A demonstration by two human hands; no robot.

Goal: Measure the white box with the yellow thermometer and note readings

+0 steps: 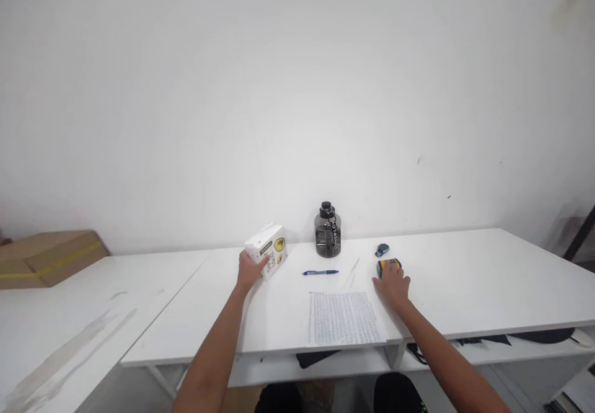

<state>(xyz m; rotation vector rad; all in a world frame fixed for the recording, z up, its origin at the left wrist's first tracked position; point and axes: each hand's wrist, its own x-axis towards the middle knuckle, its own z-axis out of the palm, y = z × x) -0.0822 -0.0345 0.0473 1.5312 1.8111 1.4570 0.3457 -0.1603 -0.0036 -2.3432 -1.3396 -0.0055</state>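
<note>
My left hand [251, 270] is closed on a white box [274, 247] printed with avocado pictures, which is tilted over the left part of the white table. Over on the right, my right hand [393, 284] has its fingers around a small yellow-and-black object [383, 266]; the hand hides much of it, so its kind is unclear. Between the hands a blue pen [320, 272] lies flat. Nearer to me is a sheet of paper covered in handwriting [343, 318]. Just behind my right hand sits a small dark teal object [382, 250].
A dark see-through water jug [328, 233] stands upright at the back of the white table [469, 276], close to the wall. A cardboard box [51, 255] with yellow tape rests at the far left. Dark items [539, 337] lie on a shelf below the tabletop.
</note>
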